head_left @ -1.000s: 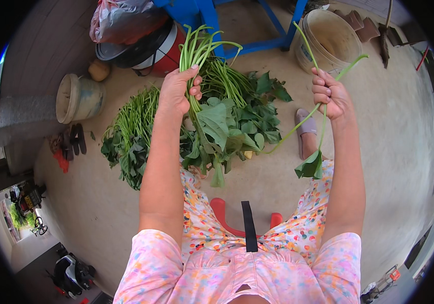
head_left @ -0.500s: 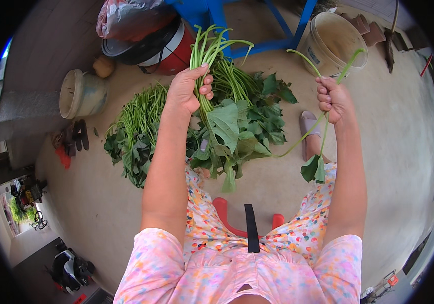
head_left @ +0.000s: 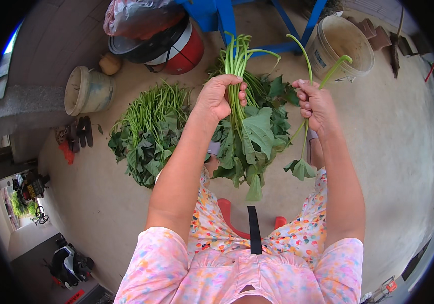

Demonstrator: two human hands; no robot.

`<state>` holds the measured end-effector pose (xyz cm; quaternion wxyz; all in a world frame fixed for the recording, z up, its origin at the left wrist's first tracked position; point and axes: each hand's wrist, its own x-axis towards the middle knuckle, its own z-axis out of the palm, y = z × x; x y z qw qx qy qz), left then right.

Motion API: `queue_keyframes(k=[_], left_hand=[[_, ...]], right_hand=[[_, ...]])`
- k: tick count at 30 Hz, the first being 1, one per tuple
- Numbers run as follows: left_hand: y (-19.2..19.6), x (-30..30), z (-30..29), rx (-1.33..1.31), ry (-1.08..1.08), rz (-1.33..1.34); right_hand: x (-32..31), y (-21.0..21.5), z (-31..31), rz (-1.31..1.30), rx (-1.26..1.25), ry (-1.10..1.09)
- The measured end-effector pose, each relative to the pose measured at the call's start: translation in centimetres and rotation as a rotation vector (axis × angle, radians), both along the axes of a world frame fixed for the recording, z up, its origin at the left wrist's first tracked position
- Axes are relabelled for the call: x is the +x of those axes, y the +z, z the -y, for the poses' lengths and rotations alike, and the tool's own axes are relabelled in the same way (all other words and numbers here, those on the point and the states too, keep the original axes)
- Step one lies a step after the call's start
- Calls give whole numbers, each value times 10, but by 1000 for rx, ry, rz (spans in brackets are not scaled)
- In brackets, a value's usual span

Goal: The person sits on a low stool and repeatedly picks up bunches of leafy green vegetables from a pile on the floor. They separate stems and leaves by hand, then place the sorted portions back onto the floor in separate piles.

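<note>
My left hand (head_left: 222, 95) is closed round a bunch of leafy green stems (head_left: 236, 66), their cut ends pointing up and away, their broad leaves hanging down toward my knees. To the right, my right hand (head_left: 316, 103) grips two loose leafy stems (head_left: 303, 152), whose bare ends curl above the fist while leaves dangle below it. On the floor at the left lies a heap of the same greens (head_left: 148, 131). Behind the held bunch a second pile (head_left: 277, 109) is partly hidden by it and by my left hand.
Beyond the piles stand a red and white bucket (head_left: 189, 53) with a black lid and plastic bag (head_left: 138, 20), a blue metal frame (head_left: 224, 17) and a large pale bucket (head_left: 323, 58). A smaller pale bucket (head_left: 95, 93) and dark slippers (head_left: 84, 131) are at the left.
My left hand has moved right with its bunch, uncovering more of the left heap. My right hand has come slightly inward and lower with its stems, so the two hands are closer.
</note>
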<state>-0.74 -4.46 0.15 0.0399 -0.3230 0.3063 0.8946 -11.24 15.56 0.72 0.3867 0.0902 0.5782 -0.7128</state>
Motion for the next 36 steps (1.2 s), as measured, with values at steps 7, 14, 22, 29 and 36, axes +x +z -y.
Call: queue_keyframes(k=[7,14,22,29,36], left_hand=[[-3,-10,-29,-105,-66,54],[-4,-10,-52,-148,-127,28],[3,-9,-54,-164,-132,5],[-2,-5,-19,-294,-11,12],[1,2,12,-426,153,25]], right_hand=[[15,-1,27,-52,-55,-23],[22,-6,34,-91,15,-75],[20,-9,28,-88,-1,1],[4,-5,9,-122,25,-82],[-18,-6,-16,-131,-5,-245]])
